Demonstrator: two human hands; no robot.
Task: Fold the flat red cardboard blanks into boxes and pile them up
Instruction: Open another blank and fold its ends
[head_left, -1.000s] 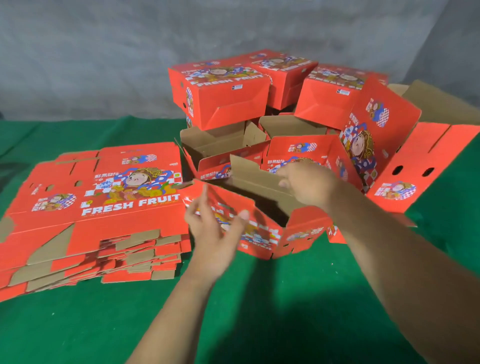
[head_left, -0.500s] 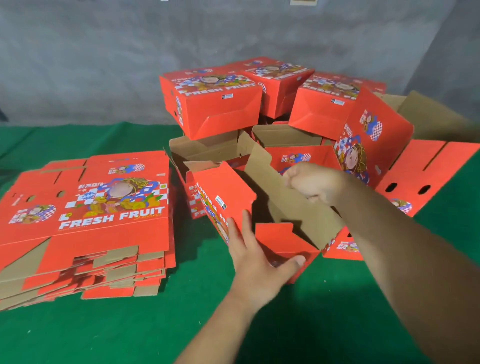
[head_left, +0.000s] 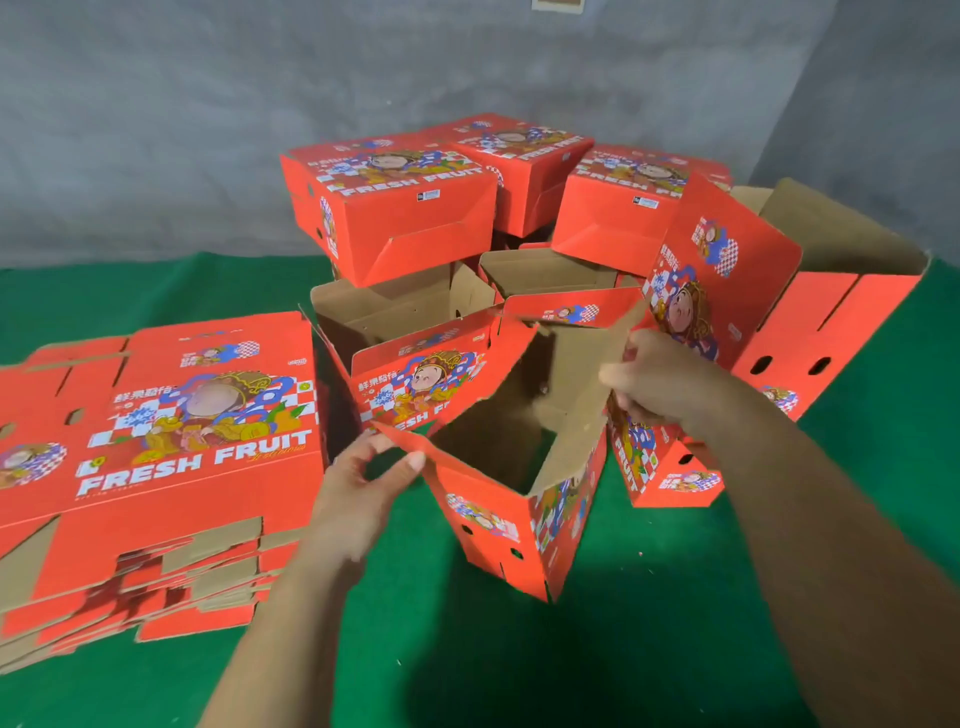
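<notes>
A red half-folded box (head_left: 498, 519) stands open-topped on the green cloth in the middle, its brown inside showing. My left hand (head_left: 363, 483) pinches the edge of its near-left red flap. My right hand (head_left: 660, 379) grips the top edge of its far-right brown wall. A thick stack of flat red blanks (head_left: 156, 467) printed FRESH FRUIT lies at the left. Behind the box, folded red boxes (head_left: 395, 213) are piled at the back, some closed, some open with brown insides.
An opened red box (head_left: 821, 322) with raised flaps lies at the right. Another red box (head_left: 660, 478) sits low beside my right forearm. Green cloth (head_left: 519, 665) covers the surface in front. A grey wall (head_left: 208, 130) runs behind the pile.
The box has been opened out from a tilted, collapsed shape into an upright tube. My left hand moved from its lower flap up to the near-left flap edge; my right hand kept its hold on the far wall.
</notes>
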